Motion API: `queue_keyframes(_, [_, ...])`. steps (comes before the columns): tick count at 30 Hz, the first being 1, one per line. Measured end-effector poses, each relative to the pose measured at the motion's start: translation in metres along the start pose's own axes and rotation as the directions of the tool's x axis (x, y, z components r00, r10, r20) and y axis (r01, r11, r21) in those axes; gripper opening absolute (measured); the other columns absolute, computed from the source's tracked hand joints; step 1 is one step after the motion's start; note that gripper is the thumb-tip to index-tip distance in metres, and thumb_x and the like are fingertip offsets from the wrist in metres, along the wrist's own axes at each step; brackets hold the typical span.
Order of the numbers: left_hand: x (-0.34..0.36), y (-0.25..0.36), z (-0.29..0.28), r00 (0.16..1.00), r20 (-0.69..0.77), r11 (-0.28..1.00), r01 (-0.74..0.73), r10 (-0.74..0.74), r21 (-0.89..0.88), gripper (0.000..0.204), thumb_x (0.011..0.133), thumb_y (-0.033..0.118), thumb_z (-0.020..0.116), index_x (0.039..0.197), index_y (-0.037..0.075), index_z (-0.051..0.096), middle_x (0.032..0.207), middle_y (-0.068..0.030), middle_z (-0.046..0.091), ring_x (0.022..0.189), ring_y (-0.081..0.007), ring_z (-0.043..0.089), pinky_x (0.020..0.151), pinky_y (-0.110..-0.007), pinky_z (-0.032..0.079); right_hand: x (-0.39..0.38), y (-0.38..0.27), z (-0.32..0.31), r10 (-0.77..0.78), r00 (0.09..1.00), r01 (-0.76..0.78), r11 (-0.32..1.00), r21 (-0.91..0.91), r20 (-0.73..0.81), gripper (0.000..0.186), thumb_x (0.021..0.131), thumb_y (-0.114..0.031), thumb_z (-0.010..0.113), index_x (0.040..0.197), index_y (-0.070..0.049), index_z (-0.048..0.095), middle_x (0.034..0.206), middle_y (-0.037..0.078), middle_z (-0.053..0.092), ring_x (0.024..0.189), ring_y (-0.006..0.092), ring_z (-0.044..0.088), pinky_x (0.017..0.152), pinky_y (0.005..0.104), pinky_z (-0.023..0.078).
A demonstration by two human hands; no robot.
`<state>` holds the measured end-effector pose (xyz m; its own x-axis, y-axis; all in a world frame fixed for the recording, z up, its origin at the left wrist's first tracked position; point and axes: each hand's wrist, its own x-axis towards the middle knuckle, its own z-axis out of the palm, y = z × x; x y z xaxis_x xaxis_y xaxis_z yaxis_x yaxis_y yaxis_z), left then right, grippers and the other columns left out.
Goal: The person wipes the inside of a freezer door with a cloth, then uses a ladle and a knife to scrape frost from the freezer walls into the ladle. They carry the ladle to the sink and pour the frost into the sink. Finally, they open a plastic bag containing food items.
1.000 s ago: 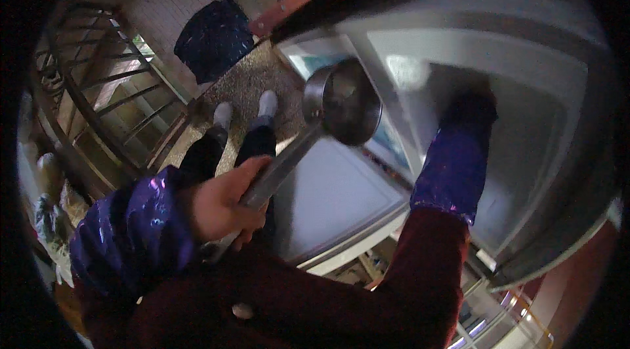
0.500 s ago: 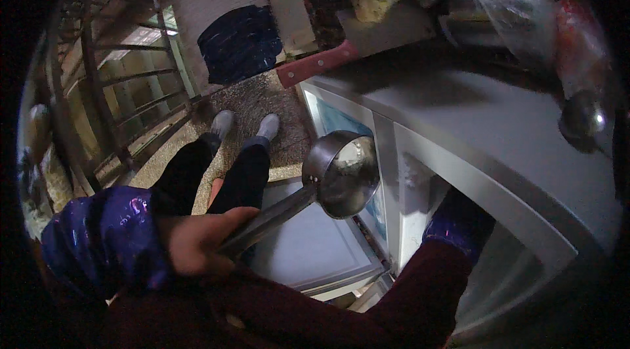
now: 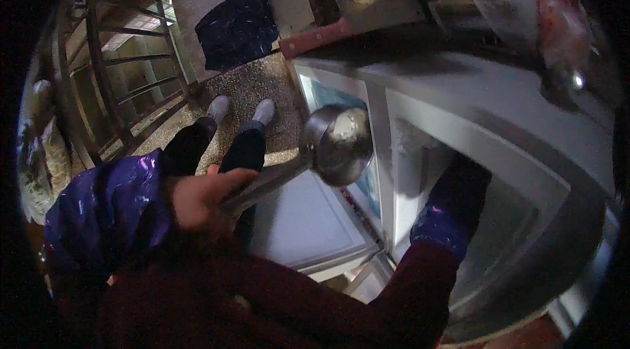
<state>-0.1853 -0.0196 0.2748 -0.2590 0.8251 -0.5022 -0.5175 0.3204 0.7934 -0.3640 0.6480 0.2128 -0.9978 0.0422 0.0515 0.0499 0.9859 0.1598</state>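
Note:
My left hand (image 3: 207, 198), at the end of a purple patterned sleeve cuff, grips the handle of a deep metal ladle (image 3: 341, 152). The ladle's round bowl is held up in front of the cabinet, with a pale patch showing inside it. My right arm, in a dark red sleeve with a purple cuff (image 3: 438, 229), reaches into the opening of the white cabinet (image 3: 386, 152). The right hand is hidden in the dark inside. Below the ladle an open white cabinet door (image 3: 308, 224) stands out.
On the counter (image 3: 518, 96), a cleaver (image 3: 318, 39) lies with its red handle over the edge, near plastic bags (image 3: 499, 7) and a shiny metal piece (image 3: 564, 86). Metal railing (image 3: 134, 60) runs along the left. Black plastic (image 3: 236, 30) lies on the floor beyond my feet.
The view has tilted, so the counter and the cleaver sit higher in it. The ladle's bowl appears slightly higher, still in my left hand. My right arm stays inside the cabinet.

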Motion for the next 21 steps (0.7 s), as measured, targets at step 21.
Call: queue_keyframes(21, [-0.01,0.033,0.031,0.995,0.034,0.93,0.101,-0.095,-0.354,0.068,0.073,0.003,0.053,0.133,0.0,0.02,0.07,-0.009,0.05,0.051,-0.0174,0.053,0.046,-0.031,0.043,-0.146,-0.074,-0.038,0.085,0.996,-0.078,0.903,0.422,0.003,0.035,0.068,-0.018,0.061,0.103,-0.017,0.06,0.107,0.004,0.058,0.095,0.0245,0.057,0.079,0.0344,0.048])
